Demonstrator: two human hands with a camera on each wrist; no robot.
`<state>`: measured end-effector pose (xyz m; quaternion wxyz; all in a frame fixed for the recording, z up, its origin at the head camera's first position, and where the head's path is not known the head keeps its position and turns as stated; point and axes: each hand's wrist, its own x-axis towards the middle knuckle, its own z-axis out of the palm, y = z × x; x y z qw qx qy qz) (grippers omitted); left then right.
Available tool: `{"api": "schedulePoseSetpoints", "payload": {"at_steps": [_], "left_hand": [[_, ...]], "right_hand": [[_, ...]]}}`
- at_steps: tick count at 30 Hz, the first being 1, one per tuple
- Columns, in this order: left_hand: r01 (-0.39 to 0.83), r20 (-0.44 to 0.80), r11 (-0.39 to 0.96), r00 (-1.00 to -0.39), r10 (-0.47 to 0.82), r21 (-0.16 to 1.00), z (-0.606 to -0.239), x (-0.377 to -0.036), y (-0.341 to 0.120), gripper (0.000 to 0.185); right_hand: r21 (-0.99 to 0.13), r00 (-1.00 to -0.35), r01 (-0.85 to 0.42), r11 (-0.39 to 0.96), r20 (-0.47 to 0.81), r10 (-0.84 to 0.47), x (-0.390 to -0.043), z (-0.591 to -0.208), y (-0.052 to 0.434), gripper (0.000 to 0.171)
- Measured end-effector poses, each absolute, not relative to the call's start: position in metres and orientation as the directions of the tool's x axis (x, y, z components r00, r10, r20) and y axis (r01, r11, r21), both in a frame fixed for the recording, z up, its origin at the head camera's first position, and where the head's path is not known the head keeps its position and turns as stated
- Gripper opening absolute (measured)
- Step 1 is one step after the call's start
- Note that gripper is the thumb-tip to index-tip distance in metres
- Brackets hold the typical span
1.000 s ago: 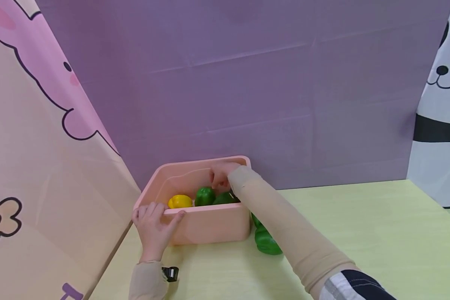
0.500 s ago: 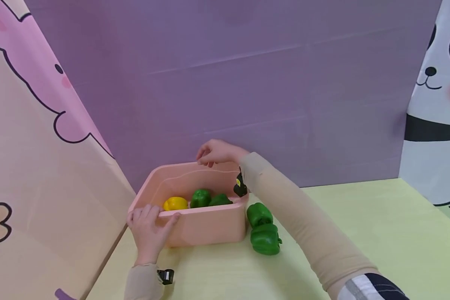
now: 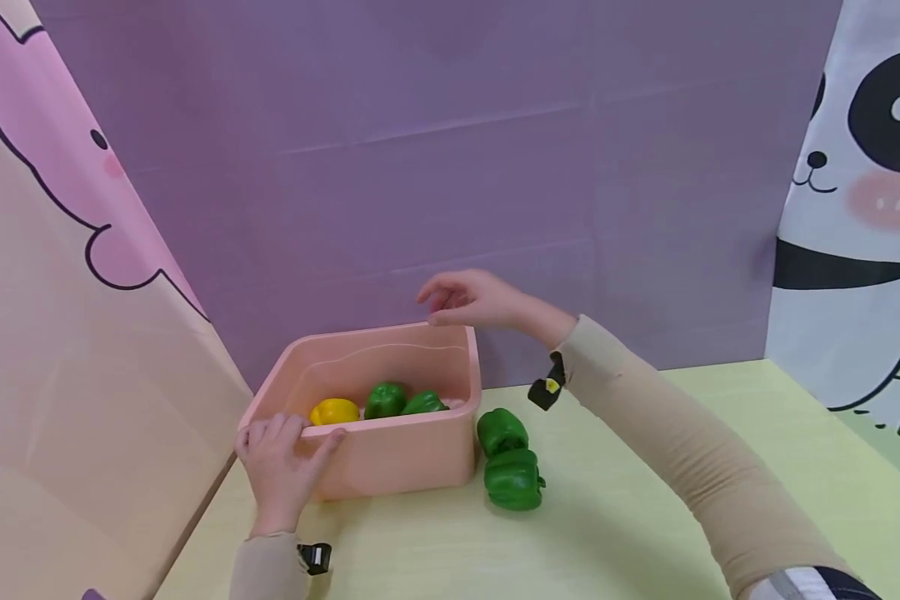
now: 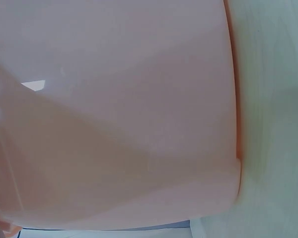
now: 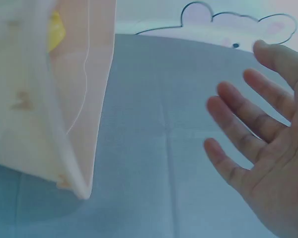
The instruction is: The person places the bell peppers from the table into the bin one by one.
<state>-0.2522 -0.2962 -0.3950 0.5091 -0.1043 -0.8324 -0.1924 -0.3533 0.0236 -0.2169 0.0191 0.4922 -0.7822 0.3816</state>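
A pink plastic bin stands against the back wall, its front side filling much of the left wrist view. My left hand grips its front left rim, fingers over the edge and thumb along the outside. Inside lie a yellow bell pepper, a green bell pepper and another green pepper, partly hidden by the rim. Above the back right corner, my right hand hovers with loosely spread fingers, holding nothing; the right wrist view shows its bare palm.
Two more green bell peppers lie on the table just right of the bin, the rear one touching the front one. A purple cloth wall rises behind, and a printed side panel stands close on the left.
My right hand has risen out of the bin and drawn back rightward, its fingers loosening. The left hand stays on the rim. Both green peppers outside are now fully visible.
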Motion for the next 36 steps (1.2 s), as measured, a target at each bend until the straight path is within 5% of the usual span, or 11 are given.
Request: {"api": "schedulePoseSetpoints", "payload": {"at_steps": [9, 23, 36], "left_hand": [[0.395, 0.899, 0.898, -0.438, 0.001, 0.191, -0.395, -0.261, -0.292, 0.068], [0.408, 0.908, 0.892, -0.418, -0.009, 0.196, -0.395, -0.265, -0.295, 0.066], [0.391, 0.895, 0.895, -0.446, -0.019, 0.214, -0.396, -0.264, -0.296, 0.069]], "right_hand": [[-0.622, -0.550, -0.763, 0.174, 0.485, -0.680, -0.319, -0.267, 0.096, 0.020], [-0.739, -0.619, -0.618, 0.267, 0.248, -0.745, -0.302, -0.377, 0.113, 0.044], [-0.826, -0.644, -0.480, 0.295, 0.103, -0.758, -0.305, -0.417, 0.102, 0.059]]}}
